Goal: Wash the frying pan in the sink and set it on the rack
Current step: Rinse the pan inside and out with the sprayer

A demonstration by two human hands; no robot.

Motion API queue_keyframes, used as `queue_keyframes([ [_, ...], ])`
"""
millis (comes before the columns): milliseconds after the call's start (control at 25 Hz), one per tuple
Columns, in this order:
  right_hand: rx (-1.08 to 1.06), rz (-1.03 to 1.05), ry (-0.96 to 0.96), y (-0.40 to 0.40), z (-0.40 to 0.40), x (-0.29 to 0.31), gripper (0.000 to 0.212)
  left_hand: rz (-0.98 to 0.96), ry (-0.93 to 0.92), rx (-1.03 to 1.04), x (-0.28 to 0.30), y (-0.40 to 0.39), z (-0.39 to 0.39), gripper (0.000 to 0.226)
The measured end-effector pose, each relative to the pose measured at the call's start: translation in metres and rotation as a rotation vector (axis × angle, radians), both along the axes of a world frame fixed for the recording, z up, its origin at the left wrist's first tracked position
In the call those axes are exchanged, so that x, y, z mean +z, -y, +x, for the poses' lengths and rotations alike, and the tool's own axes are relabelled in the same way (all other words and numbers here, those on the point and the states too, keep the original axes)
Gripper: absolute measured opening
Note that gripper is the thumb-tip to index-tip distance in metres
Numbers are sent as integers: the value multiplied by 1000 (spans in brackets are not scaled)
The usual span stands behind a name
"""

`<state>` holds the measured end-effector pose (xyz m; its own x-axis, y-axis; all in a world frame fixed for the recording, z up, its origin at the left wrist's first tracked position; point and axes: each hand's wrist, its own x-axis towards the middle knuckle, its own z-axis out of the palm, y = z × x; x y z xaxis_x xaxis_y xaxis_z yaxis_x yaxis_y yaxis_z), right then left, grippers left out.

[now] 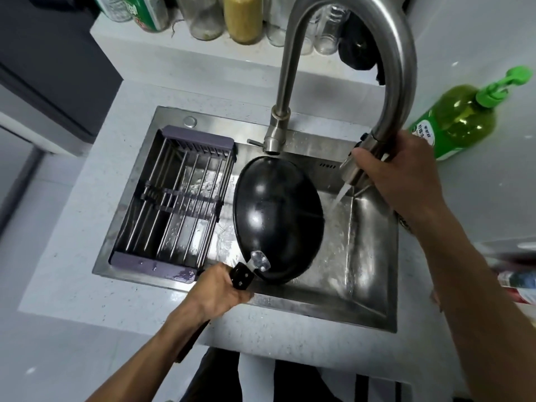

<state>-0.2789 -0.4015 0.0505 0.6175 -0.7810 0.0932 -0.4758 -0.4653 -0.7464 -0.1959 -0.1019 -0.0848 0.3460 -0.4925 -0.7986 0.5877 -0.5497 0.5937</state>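
Note:
A black frying pan point(277, 219) is tilted on its edge in the steel sink point(374, 256), its rounded underside facing me. My left hand point(220, 291) grips the pan's black handle at the sink's front rim. My right hand point(397, 172) holds the spray head of the tall curved steel faucet point(359, 53). Water runs from that head down beside the pan's right edge. A purple-framed wire rack point(177, 204) spans the left half of the sink and holds nothing.
A green dish soap pump bottle point(461, 117) lies on the counter right of the sink. Jars and bottles point(240, 18) line the back ledge. A dark appliance point(49, 62) stands at the left. White counter point(72, 256) surrounds the sink.

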Motion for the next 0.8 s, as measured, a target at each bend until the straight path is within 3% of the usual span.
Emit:
queue_keyframes([
  [80,7,4,-6,1,0,-1,19,-20,-97,115,0,-4,1,40],
  [160,15,10,-20,3,-1,-2,16,34,-97,139,0,-13,-5,34],
  [320,19,13,17,-3,1,-6,18,109,155,-71,20,-43,-10,16],
  [440,71,79,-5,-19,4,-14,19,129,417,-224,45,-71,-12,46],
  [560,94,191,36,-45,11,-19,17,132,542,-156,65,-102,-4,51],
  [800,90,229,58,-64,20,-11,17,268,575,54,69,-140,36,41],
])
